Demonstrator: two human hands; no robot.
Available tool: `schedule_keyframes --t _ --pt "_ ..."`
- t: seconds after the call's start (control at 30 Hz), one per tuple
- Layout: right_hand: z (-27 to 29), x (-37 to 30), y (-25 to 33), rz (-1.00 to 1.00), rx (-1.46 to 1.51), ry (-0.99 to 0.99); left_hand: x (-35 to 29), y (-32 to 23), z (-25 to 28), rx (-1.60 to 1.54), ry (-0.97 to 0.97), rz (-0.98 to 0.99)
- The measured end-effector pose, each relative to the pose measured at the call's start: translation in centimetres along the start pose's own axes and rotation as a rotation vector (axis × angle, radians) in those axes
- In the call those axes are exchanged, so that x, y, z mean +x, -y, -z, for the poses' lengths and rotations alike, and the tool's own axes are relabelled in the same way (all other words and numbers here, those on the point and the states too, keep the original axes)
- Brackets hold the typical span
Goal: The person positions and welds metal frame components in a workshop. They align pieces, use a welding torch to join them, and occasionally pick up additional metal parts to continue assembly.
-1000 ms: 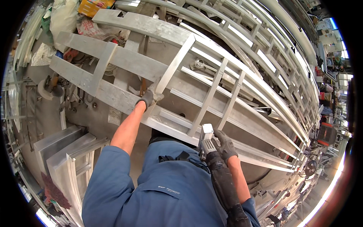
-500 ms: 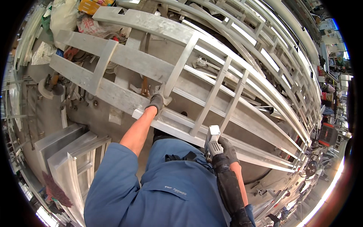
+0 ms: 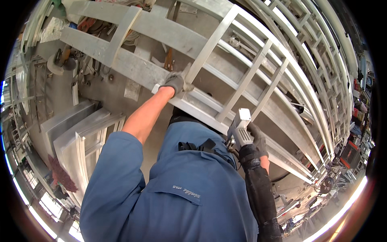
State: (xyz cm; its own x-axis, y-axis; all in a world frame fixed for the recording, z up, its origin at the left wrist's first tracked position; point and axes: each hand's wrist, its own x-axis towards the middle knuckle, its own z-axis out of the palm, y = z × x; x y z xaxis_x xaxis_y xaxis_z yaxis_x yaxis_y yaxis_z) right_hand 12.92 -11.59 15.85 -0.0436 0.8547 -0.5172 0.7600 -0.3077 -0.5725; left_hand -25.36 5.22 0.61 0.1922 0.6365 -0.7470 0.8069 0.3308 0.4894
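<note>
A large aluminium frame (image 3: 209,44) of long flat rails joined by crossbars lies across in front of me. My left hand (image 3: 179,82), in a grey glove, is at the foot of one crossbar on the near rail. Its thumb and a finger stand on either side of the bar's end. My gloved right hand (image 3: 259,139) is closed round the far side of a grey vented power tool (image 3: 242,131) with a pale square head. Black wrapping covers the tool's long tail, which runs down beside my right forearm. The tool hides part of that hand's fingers.
More ladder-like aluminium frames (image 3: 318,52) are stacked beyond and to the right. Metal panels and a small frame (image 3: 86,145) stand at my left, near an angle grinder (image 3: 62,59). A fan (image 3: 325,184) is on the floor at lower right.
The view has shifted, so the frame and both hands appear higher and further right. My left hand stays at the same crossbar foot. The tool stays in my right hand.
</note>
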Motion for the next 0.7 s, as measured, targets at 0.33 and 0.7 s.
schedule_keyframes --t 0.33,0.7 --pt "-0.5 -0.2 0.3 -0.058 0.04 0.047 0.5 0.0 -0.4 0.19 -0.032 -0.016" --pt "-1.6 -1.7 -2.6 -0.11 0.047 0.06 -0.2 -0.3 -0.8 0.351 -0.096 -0.041"
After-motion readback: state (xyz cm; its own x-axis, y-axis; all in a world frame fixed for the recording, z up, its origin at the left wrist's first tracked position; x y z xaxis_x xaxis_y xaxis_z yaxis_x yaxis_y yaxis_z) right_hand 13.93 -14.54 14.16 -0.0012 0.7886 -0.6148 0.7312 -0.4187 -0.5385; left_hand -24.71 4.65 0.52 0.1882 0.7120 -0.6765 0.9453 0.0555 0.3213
